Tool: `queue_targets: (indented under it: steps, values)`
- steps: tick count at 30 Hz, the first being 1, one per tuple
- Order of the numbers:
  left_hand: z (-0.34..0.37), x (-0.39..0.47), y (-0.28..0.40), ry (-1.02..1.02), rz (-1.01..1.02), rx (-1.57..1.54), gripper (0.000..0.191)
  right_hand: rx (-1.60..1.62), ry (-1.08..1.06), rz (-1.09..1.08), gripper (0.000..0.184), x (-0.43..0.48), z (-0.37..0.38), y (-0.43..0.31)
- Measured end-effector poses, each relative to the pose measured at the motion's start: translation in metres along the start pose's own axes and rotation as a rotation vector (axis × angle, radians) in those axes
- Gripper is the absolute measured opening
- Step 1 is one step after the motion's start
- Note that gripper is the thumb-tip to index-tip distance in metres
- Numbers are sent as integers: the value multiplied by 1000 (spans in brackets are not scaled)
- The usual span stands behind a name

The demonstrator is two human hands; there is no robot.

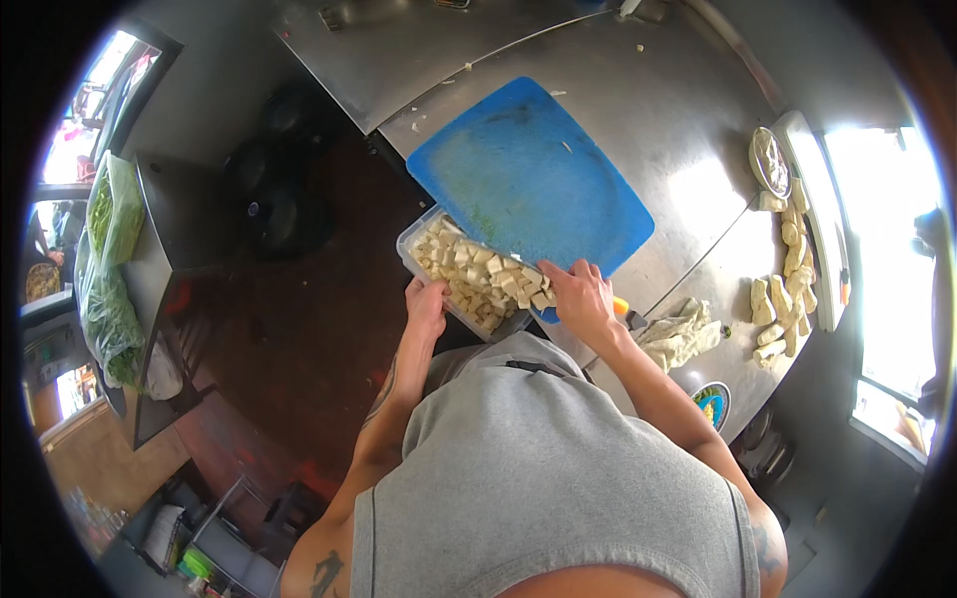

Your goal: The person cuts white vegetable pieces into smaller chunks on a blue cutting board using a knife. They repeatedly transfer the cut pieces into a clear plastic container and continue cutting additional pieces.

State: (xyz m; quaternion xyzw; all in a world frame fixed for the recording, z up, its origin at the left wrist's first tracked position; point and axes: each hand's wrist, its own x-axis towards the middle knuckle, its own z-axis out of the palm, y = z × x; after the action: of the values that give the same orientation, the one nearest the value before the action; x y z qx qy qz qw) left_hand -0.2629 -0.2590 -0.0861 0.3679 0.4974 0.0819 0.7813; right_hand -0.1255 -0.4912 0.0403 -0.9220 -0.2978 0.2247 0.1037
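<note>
My left hand (pixel 428 306) grips the near left rim of a clear plastic container (pixel 407 243) that holds many pale cubes (pixel 471 273), perhaps a peeled root vegetable. The container lies at the table's edge, partly beneath a blue cutting board (pixel 549 176). My right hand (pixel 587 299) is at the board's near edge, its fingers against cubes at the container's right side; its grip cannot be made out. Beside that hand shows an orange handle (pixel 620 306) with a dark part at its end. A few green bits stick to the board.
The steel table (pixel 643 97) carries a crumpled cloth (pixel 684 334), peeled pale roots (pixel 792 280), an oval foil-like dish (pixel 770 163) and a bowl (pixel 710 404) at the right. Bags of greens (pixel 112 321) lie on a shelf at the left, past dark floor.
</note>
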Motion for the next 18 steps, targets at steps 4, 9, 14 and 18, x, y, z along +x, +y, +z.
queue_targets:
  steps: [4,9,14,18]
  values:
    - [-3,-2,-1,-20,14,21,24,-69,69,-190,43,3,-5,15]
    - [-4,-5,-8,8,20,47,23,54,208,63,43,-6,-12,60]
    - [-2,-10,-15,-30,16,83,24,123,225,254,44,-51,17,54]
    - [-6,-11,-18,-85,1,127,30,135,226,255,43,-77,40,8]
